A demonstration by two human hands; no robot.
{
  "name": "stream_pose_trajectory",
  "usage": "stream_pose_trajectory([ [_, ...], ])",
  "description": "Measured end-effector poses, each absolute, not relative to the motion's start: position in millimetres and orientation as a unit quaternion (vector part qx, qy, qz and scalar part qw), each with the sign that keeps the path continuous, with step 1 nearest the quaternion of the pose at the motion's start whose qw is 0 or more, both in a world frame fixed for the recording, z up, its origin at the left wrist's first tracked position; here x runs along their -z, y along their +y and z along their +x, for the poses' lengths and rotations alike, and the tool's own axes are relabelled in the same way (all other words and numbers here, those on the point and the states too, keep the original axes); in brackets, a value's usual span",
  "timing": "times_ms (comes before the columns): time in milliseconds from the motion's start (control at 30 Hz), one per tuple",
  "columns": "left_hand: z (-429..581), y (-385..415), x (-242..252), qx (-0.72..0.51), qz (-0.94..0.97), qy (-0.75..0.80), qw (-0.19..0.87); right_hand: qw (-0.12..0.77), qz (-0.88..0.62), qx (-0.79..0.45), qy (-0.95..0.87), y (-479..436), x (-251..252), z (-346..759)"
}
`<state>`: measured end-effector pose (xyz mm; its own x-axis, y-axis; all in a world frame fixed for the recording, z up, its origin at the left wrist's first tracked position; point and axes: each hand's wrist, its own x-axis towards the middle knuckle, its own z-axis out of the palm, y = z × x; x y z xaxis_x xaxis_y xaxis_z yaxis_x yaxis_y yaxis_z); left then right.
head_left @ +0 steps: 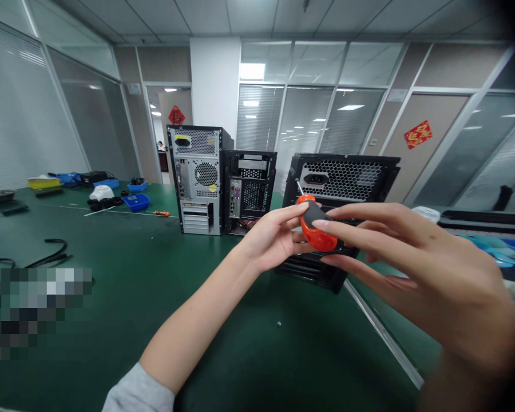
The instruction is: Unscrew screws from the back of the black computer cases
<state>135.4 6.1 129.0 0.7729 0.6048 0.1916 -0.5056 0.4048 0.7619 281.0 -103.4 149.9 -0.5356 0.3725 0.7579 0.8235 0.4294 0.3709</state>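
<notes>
A screwdriver (320, 237) with an orange and black handle is in front of me. Its thin metal shaft points at the upper left edge of a black computer case (360, 203), near the power socket; I cannot tell whether the tip sits in a screw. My left hand (278, 234) holds the handle near the shaft, thumb on top and other fingers partly hidden behind it. Around the rear of the handle curve the fingers of my right hand (416, 257), one fingertip against the black grip and the thumb beneath.
Two more computer cases, one silver-backed (201, 189) and one black (251, 189), stand left of it on the green table (189, 303). Blue trays (136, 201), an orange-handled tool (162, 213) and black cables (51, 252) lie to the left. A blue bin (510, 252) is at right.
</notes>
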Motion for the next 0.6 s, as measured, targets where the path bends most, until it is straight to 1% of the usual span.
stream_pose_trajectory([
  [233, 137.0, 3.5, -131.3, -0.338, 0.439, 0.063, 0.83, 0.28, -0.386, 0.373, -0.796, -106.6, -148.0, 282.1],
  [600, 139.6, 4.4, -130.2, -0.345, 0.465, 0.059, 0.813, 0.283, -0.377, 0.379, -0.797, -105.8, -145.7, 283.4],
])
